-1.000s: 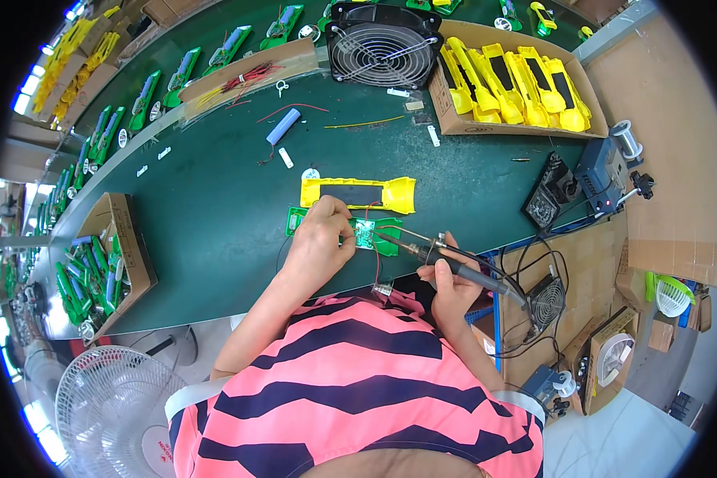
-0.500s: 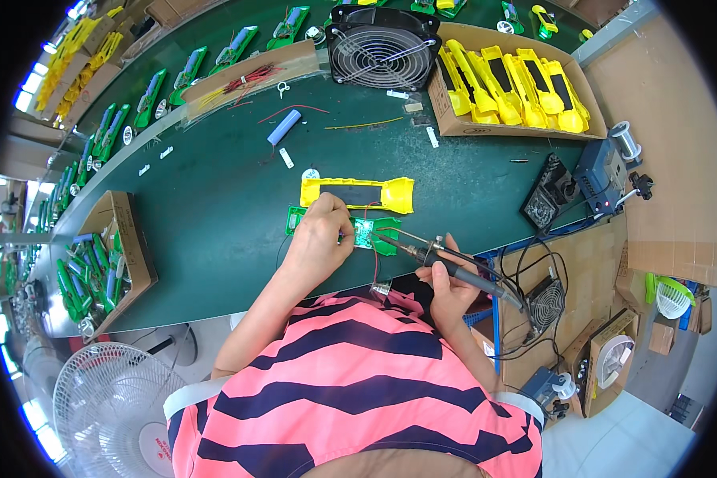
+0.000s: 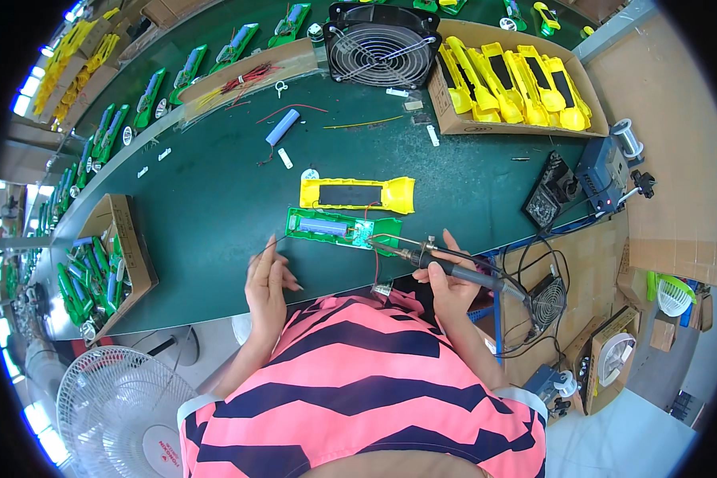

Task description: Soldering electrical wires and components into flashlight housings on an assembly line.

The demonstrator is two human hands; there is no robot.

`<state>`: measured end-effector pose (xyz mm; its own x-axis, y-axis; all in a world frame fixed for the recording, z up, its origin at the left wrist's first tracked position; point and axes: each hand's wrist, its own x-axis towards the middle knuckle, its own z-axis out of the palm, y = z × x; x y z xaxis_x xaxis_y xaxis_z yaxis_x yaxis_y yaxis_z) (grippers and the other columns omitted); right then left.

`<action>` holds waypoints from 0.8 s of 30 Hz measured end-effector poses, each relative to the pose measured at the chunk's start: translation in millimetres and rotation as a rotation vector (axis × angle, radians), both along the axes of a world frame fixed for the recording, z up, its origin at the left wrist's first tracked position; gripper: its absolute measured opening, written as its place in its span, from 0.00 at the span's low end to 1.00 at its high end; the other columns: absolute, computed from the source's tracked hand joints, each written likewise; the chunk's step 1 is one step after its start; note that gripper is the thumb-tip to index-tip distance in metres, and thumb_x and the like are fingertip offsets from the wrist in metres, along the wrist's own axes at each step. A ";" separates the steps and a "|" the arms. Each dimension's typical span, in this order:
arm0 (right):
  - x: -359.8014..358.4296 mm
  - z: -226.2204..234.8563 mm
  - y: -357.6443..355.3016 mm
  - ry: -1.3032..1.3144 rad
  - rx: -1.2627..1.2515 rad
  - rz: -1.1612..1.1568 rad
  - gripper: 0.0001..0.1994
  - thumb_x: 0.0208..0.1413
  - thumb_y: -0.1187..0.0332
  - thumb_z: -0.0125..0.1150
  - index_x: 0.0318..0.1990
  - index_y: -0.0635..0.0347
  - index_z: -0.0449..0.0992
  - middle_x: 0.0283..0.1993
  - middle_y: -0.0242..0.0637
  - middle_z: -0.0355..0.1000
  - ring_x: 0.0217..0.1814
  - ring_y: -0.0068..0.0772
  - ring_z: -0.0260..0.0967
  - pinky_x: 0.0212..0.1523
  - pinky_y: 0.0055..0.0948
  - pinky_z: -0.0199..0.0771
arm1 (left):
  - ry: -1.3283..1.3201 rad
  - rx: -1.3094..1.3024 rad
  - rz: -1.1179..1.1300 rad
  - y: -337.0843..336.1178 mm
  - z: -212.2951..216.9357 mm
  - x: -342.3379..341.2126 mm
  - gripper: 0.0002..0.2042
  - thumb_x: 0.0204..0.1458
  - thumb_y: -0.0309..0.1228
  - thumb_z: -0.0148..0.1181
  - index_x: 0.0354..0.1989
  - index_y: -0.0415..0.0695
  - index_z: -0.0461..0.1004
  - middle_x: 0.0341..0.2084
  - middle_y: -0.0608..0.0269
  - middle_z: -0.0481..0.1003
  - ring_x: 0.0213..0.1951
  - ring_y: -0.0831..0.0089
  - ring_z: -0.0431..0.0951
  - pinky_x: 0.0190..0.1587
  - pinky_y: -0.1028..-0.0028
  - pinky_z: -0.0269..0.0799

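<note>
A green plastic housing (image 3: 391, 229) lies on the bench with a blue cylindrical battery cell (image 3: 323, 228) and a small circuit board (image 3: 363, 232) in it. My right hand (image 3: 448, 280) grips a soldering iron (image 3: 460, 271), its tip at the board, a thin metal tube running alongside. My left hand (image 3: 266, 285) is at the housing's lower left, fingers apart, index fingertip at a thin black wire. Whether it touches the wire is unclear. A red wire runs from the board down to a small lamp part (image 3: 382, 290). Just beyond lies a yellow casing (image 3: 399, 195) with a black strip.
A black fan (image 3: 382, 54) and a carton (image 3: 511, 127) of yellow casings stand at the back. The soldering station (image 3: 601, 171) is at right. Another carton (image 3: 139, 247) with green assemblies sits left. A loose blue cell (image 3: 283, 127) and wires lie beyond the yellow casing.
My left hand has moved from above the housing down and left, uncovering the battery cell. My right hand keeps the soldering iron at the board, with only a slight shift.
</note>
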<state>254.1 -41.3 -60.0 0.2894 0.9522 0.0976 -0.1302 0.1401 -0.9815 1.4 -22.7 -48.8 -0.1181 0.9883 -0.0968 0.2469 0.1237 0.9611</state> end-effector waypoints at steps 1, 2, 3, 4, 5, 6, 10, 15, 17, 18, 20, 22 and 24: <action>0.5 -0.5 0.8 -0.043 -0.005 0.032 0.11 0.49 0.79 0.52 0.41 0.72 0.65 0.58 0.61 0.53 0.27 0.31 0.73 0.23 0.18 0.74 | 0.338 0.219 -0.012 5.0 0.1 0.9 0.16 0.50 0.23 0.49 0.49 0.40 0.68 0.34 0.59 0.66 0.28 0.74 0.69 0.29 0.78 0.70; 1.6 1.4 0.9 -0.046 -0.006 0.026 0.11 0.49 0.79 0.52 0.41 0.72 0.65 0.58 0.61 0.53 0.27 0.31 0.73 0.23 0.18 0.74 | 0.676 0.438 -0.034 12.8 3.3 5.4 0.16 0.46 0.20 0.53 0.46 0.43 0.72 0.35 0.58 0.66 0.31 0.72 0.69 0.30 0.77 0.69; 2.4 3.3 0.8 -0.033 -0.033 0.023 0.11 0.49 0.79 0.52 0.41 0.73 0.65 0.58 0.61 0.52 0.27 0.31 0.73 0.23 0.18 0.74 | 0.867 0.559 -0.081 21.7 10.5 10.8 0.20 0.34 0.17 0.57 0.41 0.46 0.75 0.36 0.56 0.66 0.35 0.66 0.69 0.34 0.71 0.67; 2.7 2.7 0.9 -0.015 -0.059 0.027 0.11 0.49 0.79 0.51 0.41 0.73 0.65 0.58 0.61 0.52 0.27 0.31 0.73 0.24 0.18 0.74 | 0.892 0.703 -0.139 30.5 17.5 15.0 0.21 0.33 0.18 0.57 0.40 0.46 0.75 0.36 0.57 0.67 0.36 0.66 0.69 0.36 0.70 0.67; 2.9 3.2 1.4 -0.016 -0.059 0.028 0.11 0.49 0.79 0.51 0.41 0.73 0.65 0.58 0.61 0.52 0.27 0.31 0.73 0.24 0.18 0.74 | 0.911 0.846 -0.197 38.8 21.4 18.9 0.21 0.31 0.18 0.57 0.40 0.46 0.75 0.36 0.58 0.67 0.37 0.65 0.69 0.38 0.69 0.66; 3.3 3.6 2.1 -0.031 -0.037 0.029 0.11 0.48 0.80 0.52 0.41 0.72 0.65 0.45 0.54 0.61 0.27 0.29 0.73 0.27 0.19 0.75 | 0.842 0.932 -0.244 45.0 20.7 24.3 0.20 0.30 0.20 0.56 0.39 0.45 0.75 0.35 0.59 0.68 0.36 0.66 0.69 0.37 0.70 0.66; -0.2 8.4 1.0 -0.021 -0.010 -0.008 0.10 0.47 0.80 0.54 0.39 0.72 0.67 0.30 0.44 0.71 0.26 0.26 0.73 0.33 0.20 0.75 | 0.671 0.918 -0.481 53.5 10.2 32.6 0.15 0.33 0.22 0.55 0.34 0.42 0.74 0.28 0.61 0.69 0.31 0.68 0.71 0.34 0.72 0.66; 3.6 -0.8 -1.3 -0.073 -0.030 0.013 0.11 0.48 0.79 0.52 0.41 0.72 0.65 0.46 0.60 0.64 0.25 0.28 0.73 0.24 0.17 0.73 | 0.677 0.812 -0.637 57.2 15.7 35.1 0.12 0.35 0.23 0.54 0.33 0.41 0.74 0.26 0.61 0.67 0.29 0.68 0.70 0.32 0.71 0.67; 5.3 -2.4 -0.1 -0.101 -0.024 0.037 0.11 0.48 0.79 0.52 0.41 0.72 0.65 0.45 0.59 0.66 0.25 0.28 0.73 0.24 0.17 0.73 | 0.729 0.816 -0.699 58.0 19.7 35.8 0.12 0.35 0.23 0.55 0.33 0.40 0.74 0.25 0.62 0.65 0.29 0.68 0.69 0.32 0.72 0.67; 5.0 -1.2 0.6 -0.086 -0.035 0.037 0.11 0.48 0.79 0.52 0.40 0.72 0.65 0.46 0.59 0.65 0.25 0.28 0.73 0.23 0.17 0.73 | 0.729 0.815 -0.699 58.3 19.4 35.9 0.12 0.35 0.23 0.55 0.33 0.40 0.74 0.25 0.62 0.65 0.29 0.68 0.69 0.32 0.72 0.67; 4.3 2.4 2.0 -0.072 -0.047 0.033 0.10 0.48 0.79 0.52 0.40 0.72 0.66 0.48 0.59 0.64 0.25 0.28 0.73 0.23 0.17 0.73 | 0.763 0.826 -0.729 59.8 19.9 37.0 0.12 0.35 0.23 0.55 0.33 0.40 0.74 0.24 0.62 0.64 0.29 0.68 0.69 0.32 0.72 0.66; 1.9 3.9 3.8 -0.018 -0.037 0.022 0.10 0.48 0.79 0.52 0.39 0.72 0.66 0.51 0.60 0.61 0.25 0.28 0.73 0.23 0.17 0.73 | 0.763 0.809 -0.738 61.1 21.8 37.6 0.12 0.35 0.23 0.56 0.32 0.39 0.74 0.24 0.62 0.63 0.28 0.69 0.69 0.31 0.72 0.66; -0.7 1.2 5.5 0.002 -0.057 0.015 0.10 0.48 0.80 0.52 0.39 0.72 0.66 0.52 0.61 0.59 0.25 0.28 0.73 0.23 0.17 0.73 | 0.751 0.789 -0.747 62.0 20.5 37.2 0.11 0.35 0.23 0.56 0.31 0.39 0.74 0.23 0.62 0.63 0.28 0.69 0.68 0.31 0.72 0.66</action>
<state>253.4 -35.8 -58.8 0.2752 0.9605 0.0422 -0.1338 0.0818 -0.9876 38.6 39.3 -28.3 0.7045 0.5989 0.3808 0.5117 -0.8004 0.3122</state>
